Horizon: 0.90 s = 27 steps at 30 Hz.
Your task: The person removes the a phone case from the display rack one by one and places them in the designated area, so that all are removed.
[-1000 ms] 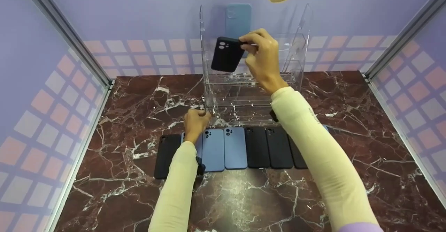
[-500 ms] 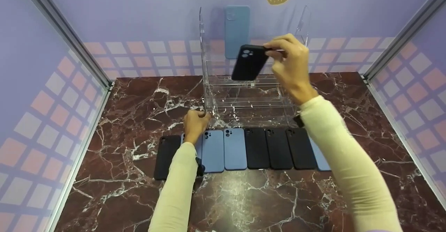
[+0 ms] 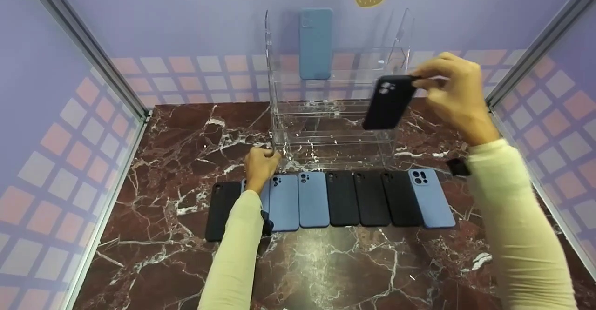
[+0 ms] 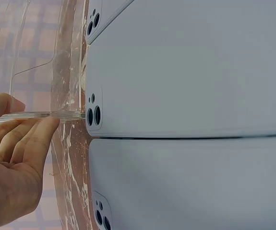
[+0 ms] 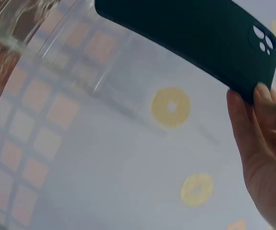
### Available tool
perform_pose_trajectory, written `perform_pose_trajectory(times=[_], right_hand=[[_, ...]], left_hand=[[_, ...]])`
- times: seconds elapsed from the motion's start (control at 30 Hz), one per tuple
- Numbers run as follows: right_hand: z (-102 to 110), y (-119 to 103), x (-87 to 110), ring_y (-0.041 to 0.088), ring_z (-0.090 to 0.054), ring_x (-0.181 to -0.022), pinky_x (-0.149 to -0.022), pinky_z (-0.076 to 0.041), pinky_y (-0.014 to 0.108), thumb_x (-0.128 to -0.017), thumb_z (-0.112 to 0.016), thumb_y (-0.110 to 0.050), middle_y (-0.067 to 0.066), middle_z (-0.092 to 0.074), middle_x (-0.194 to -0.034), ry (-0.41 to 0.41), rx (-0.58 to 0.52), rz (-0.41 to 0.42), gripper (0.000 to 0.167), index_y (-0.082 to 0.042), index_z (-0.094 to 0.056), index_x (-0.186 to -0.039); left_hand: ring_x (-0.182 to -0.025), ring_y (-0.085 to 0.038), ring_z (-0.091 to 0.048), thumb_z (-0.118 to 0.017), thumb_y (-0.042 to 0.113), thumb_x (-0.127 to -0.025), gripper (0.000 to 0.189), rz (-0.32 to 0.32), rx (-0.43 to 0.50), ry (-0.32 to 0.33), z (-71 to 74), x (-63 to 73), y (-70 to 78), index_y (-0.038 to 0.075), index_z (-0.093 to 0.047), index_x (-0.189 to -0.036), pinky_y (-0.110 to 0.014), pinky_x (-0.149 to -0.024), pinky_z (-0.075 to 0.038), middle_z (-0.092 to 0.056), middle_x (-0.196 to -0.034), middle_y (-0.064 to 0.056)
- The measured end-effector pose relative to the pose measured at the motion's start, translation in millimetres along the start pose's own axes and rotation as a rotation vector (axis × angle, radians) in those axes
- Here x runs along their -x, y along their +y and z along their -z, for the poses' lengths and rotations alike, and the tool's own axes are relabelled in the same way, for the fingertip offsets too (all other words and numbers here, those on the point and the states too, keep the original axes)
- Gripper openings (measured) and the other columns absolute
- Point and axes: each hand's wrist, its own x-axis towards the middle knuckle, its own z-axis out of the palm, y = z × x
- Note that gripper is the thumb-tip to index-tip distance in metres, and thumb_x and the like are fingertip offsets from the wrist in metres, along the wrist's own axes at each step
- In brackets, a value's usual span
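My right hand (image 3: 458, 96) pinches a black phone case (image 3: 389, 103) by one top corner. The case hangs tilted in the air before the right side of a clear acrylic display stand (image 3: 269, 54). In the right wrist view, the black case (image 5: 190, 38) shows its camera holes beside the thumb. My left hand (image 3: 261, 168) grips the front edge of the stand's left side panel. The left wrist view shows that panel (image 4: 68, 115) between thumb and fingers. A light blue phone case (image 3: 315, 44) stands upright on a high tier of the stand.
Phone cases lie in a row before the stand: a black one (image 3: 223, 212) at the left end, several blue and black ones, and a blue case (image 3: 432, 198) at the right end. Patterned walls (image 3: 205, 30) enclose the marbled table (image 3: 326, 268) at the back and sides.
My right hand has carried the black case rightward and lower, away from the upright blue case. The blue case at the row's right end is now uncovered. The left hand stays put.
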Motion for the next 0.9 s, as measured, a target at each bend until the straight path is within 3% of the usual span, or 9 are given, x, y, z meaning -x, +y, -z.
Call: perform_pose_trajectory(times=[0.13,0.3,0.43,0.53,0.6,0.7,0.8,0.9], right_hand=[[24.2,19.3,6.7,0.008,-0.059,-0.08,-0.075,-0.05,0.011,-0.081,-0.067,0.019,0.001,-0.067,-0.087,-0.028,0.029,-0.059,0.022,0.005,-0.076,-0.095],[52.8,47.1,17.5,0.003,-0.059,-0.076,-0.069,-0.047,0.01,-0.082,-0.073,0.013,-0.015,-0.068,-0.083,-0.04,0.11,-0.105,0.017,0.003,-0.077,-0.095],[70.5,71.8,27.5,-0.003,-0.06,-0.073,-0.066,-0.046,0.009,-0.081,-0.075,0.011,-0.026,-0.066,-0.08,-0.066,0.115,-0.183,0.018,0.006,-0.075,-0.098],[80.1,91.4,36.2,-0.004,-0.061,-0.072,-0.065,-0.047,0.009,-0.081,-0.075,0.011,-0.026,-0.065,-0.079,-0.109,0.115,-0.239,0.02,0.007,-0.074,-0.1],[85.0,103.9,42.1,-0.003,-0.061,-0.072,-0.065,-0.047,0.01,-0.08,-0.074,0.011,-0.022,-0.067,-0.08,-0.149,0.127,-0.282,0.021,0.008,-0.074,-0.101],[90.3,121.1,50.9,0.001,-0.061,-0.068,-0.061,-0.05,0.017,-0.08,-0.074,0.01,-0.006,-0.073,-0.083,-0.221,0.158,-0.351,0.022,0.009,-0.073,-0.102],[93.8,137.0,58.8,0.005,-0.061,-0.065,-0.057,-0.051,0.023,-0.081,-0.075,0.007,0.016,-0.074,-0.089,-0.299,0.188,-0.387,0.022,0.011,-0.072,-0.102],[96.7,152.0,67.4,0.006,-0.062,-0.064,-0.057,-0.051,0.025,-0.083,-0.075,0.005,0.027,-0.072,-0.094,-0.372,0.189,-0.4,0.022,0.013,-0.071,-0.103]], left_hand=[[-0.047,-0.014,-0.039,-0.069,0.018,-0.089,0.044,0.0,-0.004,0.01,0.2,0.5,0.8,0.015,-0.055,-0.047,-0.034,-0.064,-0.037,-0.046,-0.045,0.007],[-0.061,-0.018,-0.051,-0.071,0.019,-0.089,0.026,0.013,-0.009,0.011,0.7,1.6,3.0,0.004,-0.076,-0.068,-0.038,-0.075,-0.045,-0.061,-0.057,0.004],[-0.06,-0.02,-0.052,-0.071,0.02,-0.09,0.029,0.015,-0.017,0.012,0.8,1.4,3.5,0.001,-0.075,-0.068,-0.04,-0.077,-0.046,-0.061,-0.057,0.003],[-0.058,-0.019,-0.051,-0.07,0.02,-0.09,0.033,0.012,-0.022,0.016,1.1,1.5,2.7,0.003,-0.071,-0.062,-0.04,-0.078,-0.045,-0.057,-0.052,0.005],[-0.059,-0.019,-0.051,-0.07,0.02,-0.09,0.034,0.011,-0.024,0.017,1.5,1.9,2.1,0.004,-0.07,-0.06,-0.039,-0.078,-0.045,-0.055,-0.051,0.007],[-0.06,-0.02,-0.051,-0.07,0.02,-0.09,0.034,0.012,-0.026,0.014,1.8,2.6,1.2,0.005,-0.069,-0.059,-0.039,-0.078,-0.044,-0.055,-0.051,0.005],[-0.066,-0.023,-0.056,-0.07,0.019,-0.09,0.028,0.008,-0.032,0.019,1.5,2.7,1.6,0.005,-0.075,-0.066,-0.041,-0.079,-0.046,-0.064,-0.059,0.001],[-0.072,-0.026,-0.062,-0.071,0.019,-0.09,0.022,0.001,-0.039,0.027,0.4,2.0,2.0,0.005,-0.08,-0.075,-0.044,-0.083,-0.047,-0.072,-0.069,-0.003]])
